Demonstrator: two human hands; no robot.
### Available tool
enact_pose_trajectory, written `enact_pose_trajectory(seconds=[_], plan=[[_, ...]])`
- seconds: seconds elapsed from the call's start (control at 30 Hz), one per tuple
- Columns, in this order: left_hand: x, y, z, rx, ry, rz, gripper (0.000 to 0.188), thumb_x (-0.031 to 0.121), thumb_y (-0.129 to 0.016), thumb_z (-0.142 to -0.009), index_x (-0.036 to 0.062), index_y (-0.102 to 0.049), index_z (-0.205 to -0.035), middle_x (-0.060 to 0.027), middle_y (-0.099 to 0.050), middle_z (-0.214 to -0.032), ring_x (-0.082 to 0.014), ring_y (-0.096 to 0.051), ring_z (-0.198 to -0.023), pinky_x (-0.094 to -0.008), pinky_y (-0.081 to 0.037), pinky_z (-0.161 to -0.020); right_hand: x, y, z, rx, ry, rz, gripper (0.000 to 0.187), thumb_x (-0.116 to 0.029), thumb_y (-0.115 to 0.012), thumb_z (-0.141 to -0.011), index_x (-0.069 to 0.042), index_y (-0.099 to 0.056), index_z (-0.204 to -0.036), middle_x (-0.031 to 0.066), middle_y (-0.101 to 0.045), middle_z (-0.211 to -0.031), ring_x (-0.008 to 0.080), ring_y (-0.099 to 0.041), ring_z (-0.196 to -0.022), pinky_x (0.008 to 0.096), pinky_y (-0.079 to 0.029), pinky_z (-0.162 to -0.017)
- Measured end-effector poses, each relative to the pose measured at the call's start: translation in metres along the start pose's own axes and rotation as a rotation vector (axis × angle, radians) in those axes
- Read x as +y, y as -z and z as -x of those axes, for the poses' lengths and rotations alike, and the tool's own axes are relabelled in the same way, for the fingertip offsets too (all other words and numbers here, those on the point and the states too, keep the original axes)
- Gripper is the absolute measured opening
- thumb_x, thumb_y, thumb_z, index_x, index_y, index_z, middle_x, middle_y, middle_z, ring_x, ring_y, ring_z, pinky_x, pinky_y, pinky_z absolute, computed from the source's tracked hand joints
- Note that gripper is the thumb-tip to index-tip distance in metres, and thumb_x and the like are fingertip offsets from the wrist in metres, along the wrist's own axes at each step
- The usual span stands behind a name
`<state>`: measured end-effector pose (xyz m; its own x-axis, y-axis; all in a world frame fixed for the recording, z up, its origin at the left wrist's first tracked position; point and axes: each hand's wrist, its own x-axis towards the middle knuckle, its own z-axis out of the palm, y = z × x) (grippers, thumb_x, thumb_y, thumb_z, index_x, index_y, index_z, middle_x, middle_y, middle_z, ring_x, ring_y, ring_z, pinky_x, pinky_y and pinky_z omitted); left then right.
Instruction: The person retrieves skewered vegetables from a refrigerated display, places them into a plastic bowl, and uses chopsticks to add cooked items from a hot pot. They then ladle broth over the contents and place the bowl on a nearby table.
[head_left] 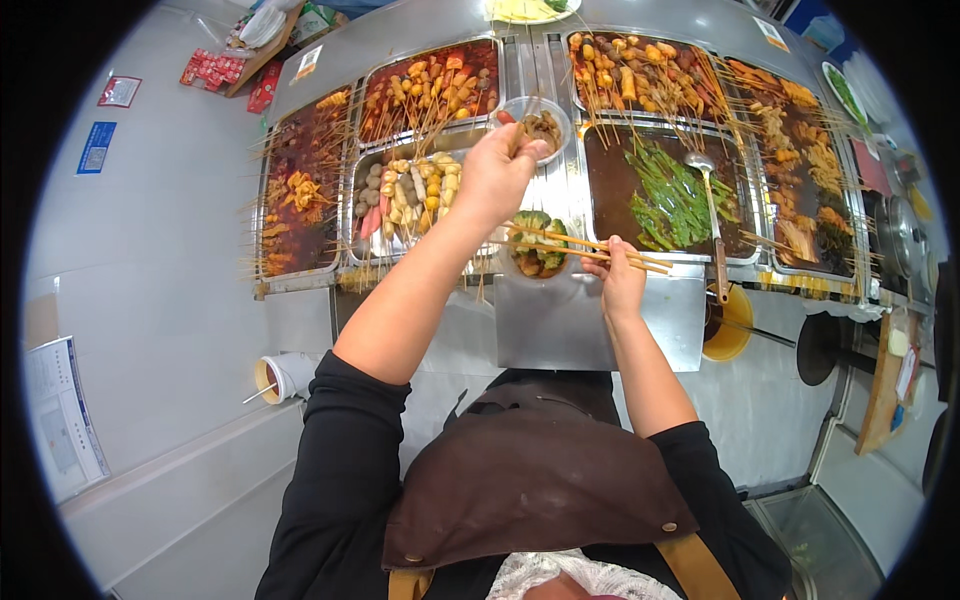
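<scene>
My left hand (497, 176) is reaching forward with its fingers closed over the near side of a clear round container (567, 128) with brown food inside. What those fingers hold is hidden. My right hand (622, 278) grips a pair of wooden chopsticks (578, 243) that slant left across a second clear container. Broccoli (540, 232) fills that nearer container, with some orange-brown pieces at its near side. The chopsticks lie over the broccoli; whether they pinch a piece I cannot tell.
Metal trays of skewers surround the containers, including a tray of fish balls and sausages (410, 190). Right of my right hand, a ladle (713, 200) rests across a tray of green vegetables (665, 195) in dark broth. A yellow bucket (738, 318) stands below; a white bucket (292, 375) sits lower left.
</scene>
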<state>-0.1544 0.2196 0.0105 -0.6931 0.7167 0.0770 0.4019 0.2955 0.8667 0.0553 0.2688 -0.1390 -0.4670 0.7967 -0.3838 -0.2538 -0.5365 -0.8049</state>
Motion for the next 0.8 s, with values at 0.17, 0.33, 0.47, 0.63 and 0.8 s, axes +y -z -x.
enact_pose_trajectory(seconds=[0.17, 0.33, 0.47, 0.63, 0.8], plan=[[0.009, 0.014, 0.003, 0.077, 0.021, -0.007, 0.023, 0.020, -0.067, -0.093, 0.0018, -0.058, -0.082, -0.0047, -0.057, -0.075, -0.0155, -0.051, -0.068, -0.0319, -0.045, -0.065, 0.009, 0.004, -0.009, 0.014, -0.043, -0.019, 0.026, -0.021, -0.057, -0.101, 0.004, -0.056, -0.103, 0.0143, -0.064, -0.089, 0.0248, -0.070, -0.068, 0.0302, -0.060, -0.057], [0.047, 0.061, -0.005, 0.234, -0.171, 0.139, 0.028, 0.029, -0.069, -0.094, 0.0054, -0.060, -0.082, -0.0011, -0.060, -0.073, -0.0110, -0.053, -0.066, -0.0299, -0.046, -0.063, 0.012, 0.007, -0.003, 0.035, -0.099, 0.024, 0.025, -0.023, -0.057, -0.101, 0.002, -0.056, -0.103, 0.0132, -0.064, -0.089, 0.0243, -0.070, -0.068, 0.0300, -0.060, -0.057], [0.055, 0.089, -0.009, 0.282, -0.120, 0.126, 0.026, 0.033, -0.062, -0.099, 0.0068, -0.063, -0.095, 0.0028, -0.055, -0.071, -0.0080, -0.049, -0.064, -0.0252, -0.043, -0.061, 0.001, 0.007, 0.006, -0.034, -0.096, 0.046, 0.025, -0.025, -0.058, -0.101, 0.000, -0.057, -0.101, 0.0120, -0.065, -0.088, 0.0229, -0.070, -0.067, 0.0298, -0.060, -0.058], [0.019, 0.129, 0.015, 0.371, 0.082, 0.346, 0.025, 0.031, -0.052, -0.106, 0.0081, -0.060, -0.101, 0.0036, -0.048, -0.072, -0.0040, -0.043, -0.061, -0.0189, -0.037, -0.054, -0.046, 0.010, 0.018, -0.199, 0.074, 0.226, 0.026, -0.027, -0.056, -0.103, -0.001, -0.058, -0.101, 0.0126, -0.066, -0.086, 0.0208, -0.069, -0.069, 0.0294, -0.059, -0.062], [-0.018, 0.159, 0.036, 0.442, 0.119, 0.603, 0.029, 0.033, -0.048, -0.107, 0.0079, -0.055, -0.094, -0.0017, -0.055, -0.077, -0.0105, -0.057, -0.069, -0.0250, -0.050, -0.064, -0.092, 0.019, 0.036, -0.223, 0.179, 0.297, 0.025, -0.025, -0.053, -0.104, 0.000, -0.058, -0.104, 0.0138, -0.067, -0.087, 0.0207, -0.069, -0.073, 0.0298, -0.058, -0.066]])
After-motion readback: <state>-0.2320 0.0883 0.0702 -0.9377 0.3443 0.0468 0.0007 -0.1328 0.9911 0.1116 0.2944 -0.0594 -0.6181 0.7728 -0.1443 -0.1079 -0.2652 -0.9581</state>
